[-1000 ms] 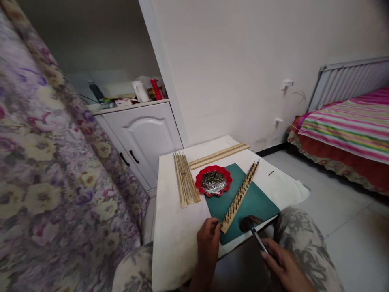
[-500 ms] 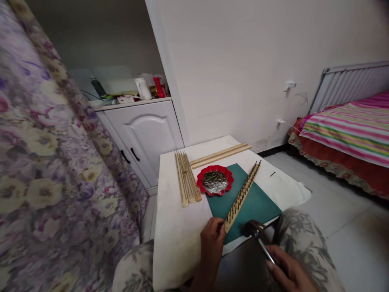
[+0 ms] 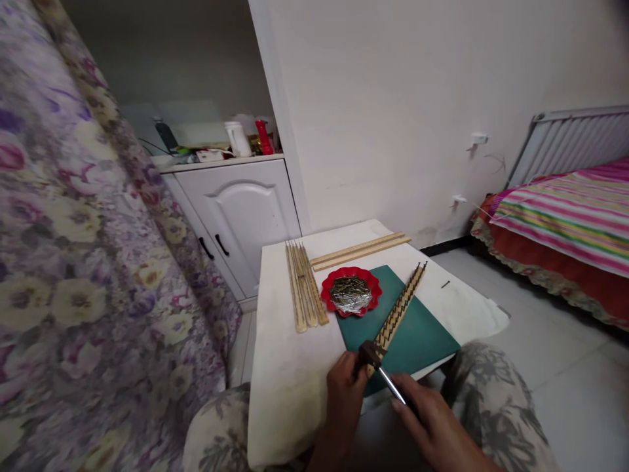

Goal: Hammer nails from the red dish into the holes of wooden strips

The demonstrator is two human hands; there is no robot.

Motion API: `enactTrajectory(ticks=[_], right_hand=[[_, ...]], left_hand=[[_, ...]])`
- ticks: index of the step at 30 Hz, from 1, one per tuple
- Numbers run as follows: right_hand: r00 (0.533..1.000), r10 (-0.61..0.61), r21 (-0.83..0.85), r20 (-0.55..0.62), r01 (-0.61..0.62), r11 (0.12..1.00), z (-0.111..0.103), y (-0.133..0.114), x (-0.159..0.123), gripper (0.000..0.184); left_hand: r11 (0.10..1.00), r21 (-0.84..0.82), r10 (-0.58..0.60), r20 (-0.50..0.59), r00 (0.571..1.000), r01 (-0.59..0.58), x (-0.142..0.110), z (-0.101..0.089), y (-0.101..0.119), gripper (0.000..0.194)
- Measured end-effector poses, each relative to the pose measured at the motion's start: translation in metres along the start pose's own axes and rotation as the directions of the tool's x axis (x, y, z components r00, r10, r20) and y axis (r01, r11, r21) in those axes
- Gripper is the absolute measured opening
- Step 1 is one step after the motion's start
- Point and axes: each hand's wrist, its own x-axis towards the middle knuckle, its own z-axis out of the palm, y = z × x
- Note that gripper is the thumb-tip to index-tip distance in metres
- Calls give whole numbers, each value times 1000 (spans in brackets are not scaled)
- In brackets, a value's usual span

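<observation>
- Nails stand in rows along the strip (image 3: 397,315), from its far end down to near the hammer head; this stretch looks finished.
- What is left there seems to be little: only the near end, partly hidden by the hammer (image 3: 388,379) and fingers, so whether a nail stands under the head cannot be told.
- The strip lies slantwise on the green mat (image 3: 422,335), its far end pointing right, its near end by the hands.
- Two strips (image 3: 361,248) at the far side of the tabletop (image 3: 285,387) show no upright nails and look unworked.
- The bundle (image 3: 298,288) on the left has thin points jutting at its far end; how far those pieces are worked is unclear.
- Plenty of nails (image 3: 350,292) fill the red bowl (image 3: 326,288), and one loose nail (image 3: 445,284) lies to the right of the mat.
- The left hand (image 3: 344,379) is at the strip's near end, fingers bent, forearm rising from the near side; whether it pinches a nail or the wood cannot be told.
- The right hand (image 3: 426,410) grasps the hammer's handle from the near right, its head over the strip's near end, just beside the left fingers; contact cannot be judged.
</observation>
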Motion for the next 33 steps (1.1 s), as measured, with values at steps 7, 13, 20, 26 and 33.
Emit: enactTrajectory(ticks=[7, 13, 20, 26, 33], right_hand=[[1000, -23, -38, -6, 23, 999, 1, -1, -2, 29], [999, -20, -67, -27, 18, 998, 0, 1, -4, 29], [1000, 5, 20, -28, -4, 1000, -6, -5, -4, 28], [974, 201, 211, -103, -176, 962, -19, 5, -23, 34], [933, 348, 309, -91, -306, 901, -15, 43, -36, 45]], left_hand=[[999, -42, -14, 14, 1000, 14, 0, 0, -1, 13], [998, -53, -37, 20, 999, 38, -1, -1, 0, 13], [999, -32, -17, 10, 1000, 17, -1, -2, 2, 13], [999, 28, 39, -3, 999, -39, -1, -4, -2, 12], [994, 82, 66, 16, 998, -67, -2, -11, -12, 12]])
